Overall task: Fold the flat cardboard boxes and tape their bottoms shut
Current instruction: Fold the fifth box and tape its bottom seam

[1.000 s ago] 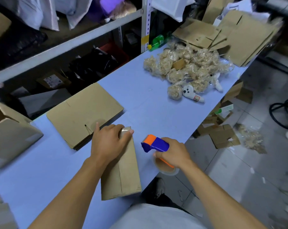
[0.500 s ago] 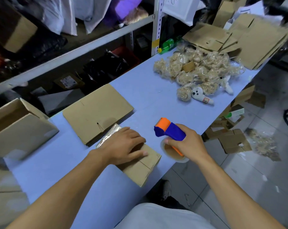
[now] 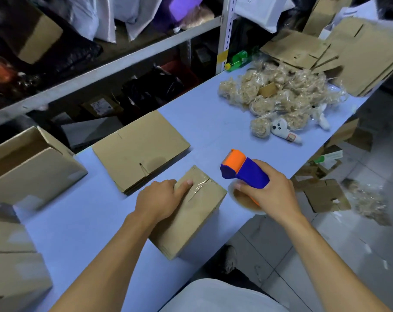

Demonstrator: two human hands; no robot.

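Head cam: small cardboard box point(image 3: 191, 212) sitting taped-side up at the near edge of the pale blue table point(image 3: 213, 122).
Left hand point(image 3: 158, 199) rests on it, index finger stretched flat along the wrinkly clear tape seam. Right hand point(image 3: 270, 194) is wrapped around a blue-and-orange tape dispenser point(image 3: 243, 170) just beside the box. Flat cardboard stack point(image 3: 139, 149) lies right behind, plain matte brown.

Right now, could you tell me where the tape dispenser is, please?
In the head view, the tape dispenser is in the right hand, held over the table's near edge, just right of the small box under the left hand.
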